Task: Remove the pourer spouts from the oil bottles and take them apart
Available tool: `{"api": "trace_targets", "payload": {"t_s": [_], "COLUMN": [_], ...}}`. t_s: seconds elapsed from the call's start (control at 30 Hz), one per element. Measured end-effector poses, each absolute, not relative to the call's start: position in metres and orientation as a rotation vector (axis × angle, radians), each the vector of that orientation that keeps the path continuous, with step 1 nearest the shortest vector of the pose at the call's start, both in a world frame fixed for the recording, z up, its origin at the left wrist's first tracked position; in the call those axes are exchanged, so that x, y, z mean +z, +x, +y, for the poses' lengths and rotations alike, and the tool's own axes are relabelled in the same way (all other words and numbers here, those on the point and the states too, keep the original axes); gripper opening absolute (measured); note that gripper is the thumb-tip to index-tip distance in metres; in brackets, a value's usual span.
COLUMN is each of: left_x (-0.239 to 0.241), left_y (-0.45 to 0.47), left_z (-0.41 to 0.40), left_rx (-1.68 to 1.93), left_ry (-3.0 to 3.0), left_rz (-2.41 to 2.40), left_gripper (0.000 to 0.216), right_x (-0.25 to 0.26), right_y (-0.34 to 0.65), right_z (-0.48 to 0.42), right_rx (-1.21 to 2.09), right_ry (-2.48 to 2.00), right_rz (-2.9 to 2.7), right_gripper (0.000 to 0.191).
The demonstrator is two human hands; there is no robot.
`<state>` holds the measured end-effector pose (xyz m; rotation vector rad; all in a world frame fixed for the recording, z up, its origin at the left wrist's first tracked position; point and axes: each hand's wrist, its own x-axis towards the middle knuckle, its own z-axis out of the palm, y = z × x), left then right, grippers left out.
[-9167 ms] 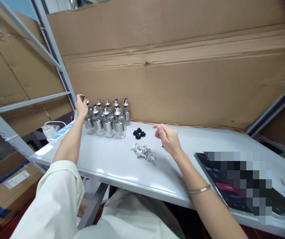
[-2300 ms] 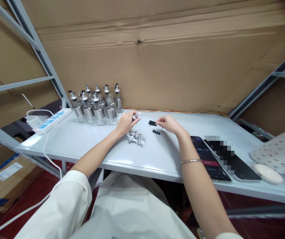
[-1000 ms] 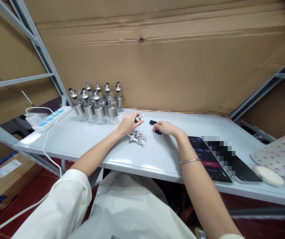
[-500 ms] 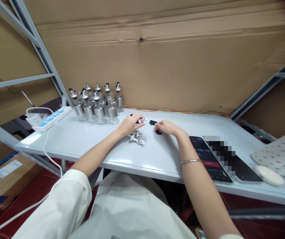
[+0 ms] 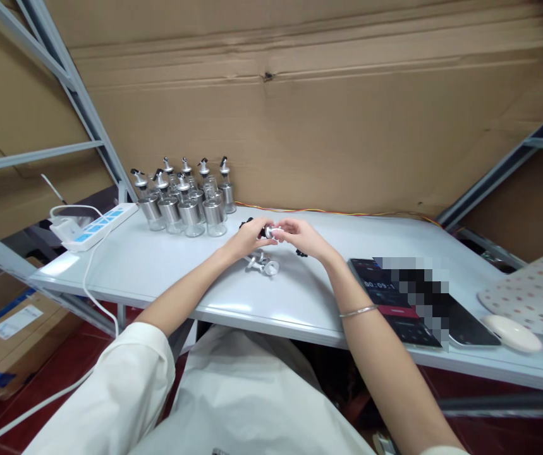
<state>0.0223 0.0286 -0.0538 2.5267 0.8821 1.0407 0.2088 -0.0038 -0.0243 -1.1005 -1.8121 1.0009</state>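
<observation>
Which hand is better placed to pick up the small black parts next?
Right, most likely: the small black parts lie close by the right hand, while the left hand is farther off.

A loose cream sleeve (image 5: 103,388) creases softly toward eight o'clock, ending in a wide folded cuff (image 5: 156,338). Near half past four shows a pale sleeve edge (image 5: 444,451). At four o'clock, a slim silvery bangle (image 5: 358,311) circles the right arm (image 5: 385,360). Pale clothing (image 5: 247,392) fills six o'clock, with a small dark mark (image 5: 220,451). The left hand (image 5: 246,239) and right hand (image 5: 303,237) are bare.
</observation>
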Motion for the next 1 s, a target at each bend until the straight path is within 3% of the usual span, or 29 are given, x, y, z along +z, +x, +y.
{"api": "trace_targets", "payload": {"t_s": [0.1,0.3,0.57,0.8,1.0], "left_x": [-0.053,-0.046,-0.044,-0.043,-0.039], "left_y": [0.024,0.026,0.026,0.026,0.029], "left_z": [0.027,0.020,0.018,0.027,0.028], "left_rx": [1.147,1.277,1.200,1.134,1.219], "left_ry": [2.411,2.477,2.897,3.213,2.886], "left_rz": [0.789,0.785,0.874,1.193,1.316], "left_gripper": [0.047,0.012,0.018,0.023,0.037], "right_x": [-0.026,-0.020,-0.016,-0.017,-0.017], "right_y": [0.210,0.221,0.221,0.210,0.200], "right_z": [0.000,0.000,-0.010,-0.008,-0.008], "right_rx": [0.970,1.059,1.408,1.186,0.909], "right_ry": [-1.090,-1.098,-1.018,-0.921,-0.889], "right_rz": [-1.787,-1.742,-1.746,-1.769,-1.760], "right_gripper": [0.030,0.038,0.045,0.040,0.034]}}
